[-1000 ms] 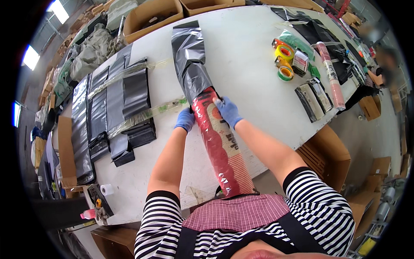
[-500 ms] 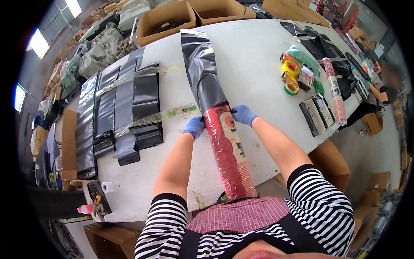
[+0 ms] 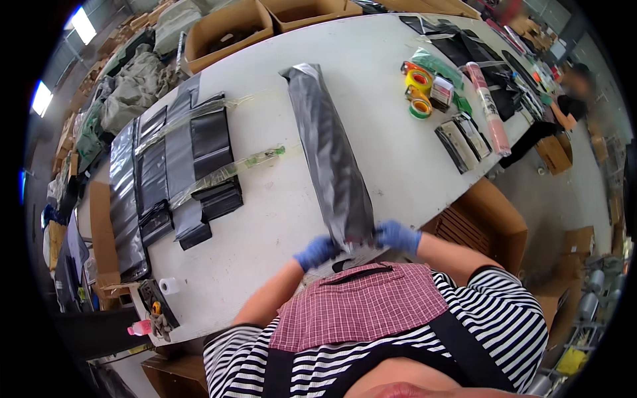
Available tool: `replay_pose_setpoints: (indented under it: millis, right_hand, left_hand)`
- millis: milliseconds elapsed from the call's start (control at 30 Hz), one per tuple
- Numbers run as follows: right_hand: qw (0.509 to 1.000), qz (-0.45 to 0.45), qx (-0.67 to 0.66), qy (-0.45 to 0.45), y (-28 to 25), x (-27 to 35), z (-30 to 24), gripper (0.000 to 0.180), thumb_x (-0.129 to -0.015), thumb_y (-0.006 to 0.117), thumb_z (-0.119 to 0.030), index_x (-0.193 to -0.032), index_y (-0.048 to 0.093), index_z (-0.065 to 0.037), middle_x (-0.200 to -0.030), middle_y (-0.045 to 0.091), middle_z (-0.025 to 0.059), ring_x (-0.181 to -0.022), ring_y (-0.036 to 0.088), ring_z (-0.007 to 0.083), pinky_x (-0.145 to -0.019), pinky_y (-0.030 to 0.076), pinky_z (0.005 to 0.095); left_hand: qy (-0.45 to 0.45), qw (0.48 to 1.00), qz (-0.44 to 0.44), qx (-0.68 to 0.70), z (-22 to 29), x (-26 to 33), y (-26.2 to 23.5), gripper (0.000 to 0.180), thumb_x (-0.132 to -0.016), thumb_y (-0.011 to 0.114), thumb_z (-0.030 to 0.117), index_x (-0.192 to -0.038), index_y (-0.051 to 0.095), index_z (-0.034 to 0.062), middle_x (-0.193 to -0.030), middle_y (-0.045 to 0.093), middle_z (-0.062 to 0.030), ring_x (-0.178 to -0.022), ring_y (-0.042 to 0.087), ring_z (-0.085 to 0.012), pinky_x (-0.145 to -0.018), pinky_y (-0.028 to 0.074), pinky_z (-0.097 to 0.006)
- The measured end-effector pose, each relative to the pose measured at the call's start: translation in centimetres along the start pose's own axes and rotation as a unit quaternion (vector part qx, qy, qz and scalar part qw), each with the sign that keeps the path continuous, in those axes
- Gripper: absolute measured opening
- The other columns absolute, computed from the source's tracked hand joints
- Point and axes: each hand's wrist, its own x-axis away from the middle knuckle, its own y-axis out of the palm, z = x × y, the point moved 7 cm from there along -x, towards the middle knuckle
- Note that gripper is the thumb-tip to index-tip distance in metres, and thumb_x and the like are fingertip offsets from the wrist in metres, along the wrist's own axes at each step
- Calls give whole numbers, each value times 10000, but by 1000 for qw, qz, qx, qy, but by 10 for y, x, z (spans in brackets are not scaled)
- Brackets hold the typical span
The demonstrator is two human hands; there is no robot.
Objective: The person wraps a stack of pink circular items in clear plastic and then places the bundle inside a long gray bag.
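Observation:
A long black plastic sleeve (image 3: 326, 146) lies on the white table and runs from its middle towards my apron. It covers the red-and-white wrapped roll almost wholly; only a little reddish colour shows at the near end. My left hand (image 3: 317, 253), in a blue glove, is closed on the left side of the sleeve's near edge. On the opposite side my right hand (image 3: 397, 237), gloved alike and slightly blurred, grips the same edge. The sleeve's far end is flattened and creased.
Stacked black plastic sleeves (image 3: 176, 166) with clear tape strips lie at left. Tape rolls (image 3: 419, 81), a black open-topped holder (image 3: 462, 141) and another wrapped roll (image 3: 488, 109) are at right. Cardboard boxes (image 3: 229, 33) stand beyond the far edge. A co-worker (image 3: 574, 99) is at far right.
The black sleeve has been drawn towards me over the red roll, which is now nearly all covered. Both hands have moved nearer my body with the sleeve's edge.

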Motion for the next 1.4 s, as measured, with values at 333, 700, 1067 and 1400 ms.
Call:
replay_pose_setpoints:
  millis: [333,700,1067,1400]
  right_hand:
    - [958,67,278,-27,-103,-33,-17,197,-815,634,-233,-876,695,-56,-706,669,117,-662,654,186,-660,529,345]
    - [988,7,139,-68,-192,15,38,266,-847,611,-196,-1055,709,-63,-817,716,88,-729,685,174,-708,542,336]
    - [842,497,196,-72,-603,92,28,199,-874,618,-206,-1005,686,-72,-899,707,158,-837,690,293,-796,544,361]
    - [792,511,331,37,-720,16,33,359,-833,689,-328,-1069,681,-58,-1026,706,183,-971,671,346,-897,515,410]
  left_hand:
    - [-38,982,173,65,42,-43,-38,260,-958,568,226,-1025,680,1,-680,617,-60,-527,551,-137,-499,454,-303]
    - [-98,903,404,113,28,-49,-26,225,-958,596,230,-962,679,21,-684,651,-69,-474,551,-144,-412,409,-294]
    - [-173,858,471,109,27,-43,-18,195,-960,615,236,-1010,638,49,-668,648,-71,-446,537,-132,-397,382,-280]
    - [-177,842,498,112,15,-36,-17,158,-967,541,181,-999,626,53,-701,646,-70,-473,552,-148,-409,405,-283]
